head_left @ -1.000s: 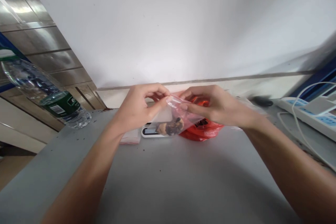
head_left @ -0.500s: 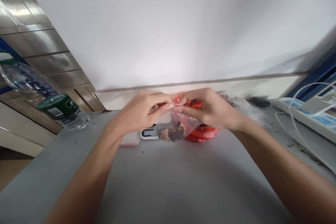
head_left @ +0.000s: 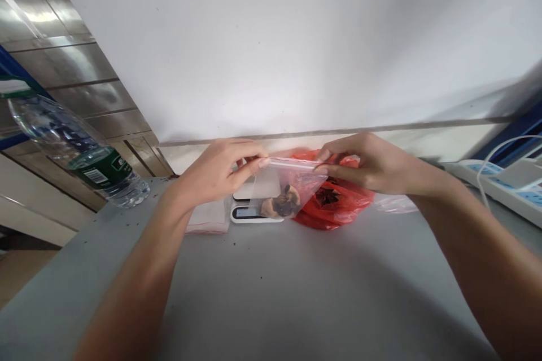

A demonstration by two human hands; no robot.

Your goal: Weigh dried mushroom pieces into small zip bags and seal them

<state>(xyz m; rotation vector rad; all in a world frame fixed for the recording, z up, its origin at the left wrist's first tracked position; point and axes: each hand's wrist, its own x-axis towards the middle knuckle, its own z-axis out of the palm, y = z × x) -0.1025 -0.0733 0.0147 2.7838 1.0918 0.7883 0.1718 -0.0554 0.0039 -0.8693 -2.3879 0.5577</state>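
Observation:
My left hand (head_left: 226,169) pinches the left top corner of a clear zip-lock bag (head_left: 277,177). At its right top corner, my right hand (head_left: 364,163) grips the same bag between thumb and fingers. The zip strip is stretched straight between both hands. Brown, dark-edged dried pieces (head_left: 282,203) lie at the bottom of the bag; they look like dried mushrooms. Behind the bag is a white digital scale (head_left: 237,214), partly covered by it. A red plastic bag (head_left: 339,211) with dark dried contents sits just right, below my right hand.
Flat zip bags (head_left: 207,217) lie left of the scale. A large water bottle (head_left: 99,161) stands at the left. On the right are a power strip (head_left: 503,183) with a white cable (head_left: 483,172) and another clear bag (head_left: 396,203). A white wall (head_left: 275,45) rises behind the grey table (head_left: 271,304).
My hands have moved apart, the right one to the right, pulling the bag's top edge from bunched to straight. More of the scale and the red bag shows.

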